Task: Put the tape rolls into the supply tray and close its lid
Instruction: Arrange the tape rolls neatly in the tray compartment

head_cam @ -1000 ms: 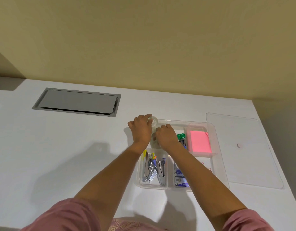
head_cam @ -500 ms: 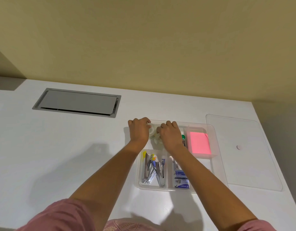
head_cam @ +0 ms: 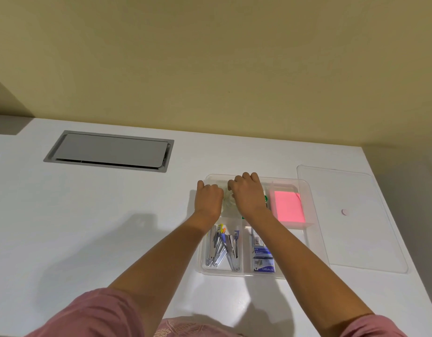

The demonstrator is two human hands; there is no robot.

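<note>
One white desk (head_cam: 88, 227) against a plain yellow wall (head_cam: 210, 57).

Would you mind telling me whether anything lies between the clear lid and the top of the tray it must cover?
Yes: both hands, left and right, are over the tray's far-left compartment; the lid lies flat to its right.

Both hands (head_cam: 230, 197) hide most of the tape rolls (head_cam: 226, 203); their grip cannot be told.

Both hands crowd supply tray (head_cam: 310, 205) far-left compartment; lid (head_cam: 356, 227) lies right; table (head_cam: 88, 227) left open.
</note>
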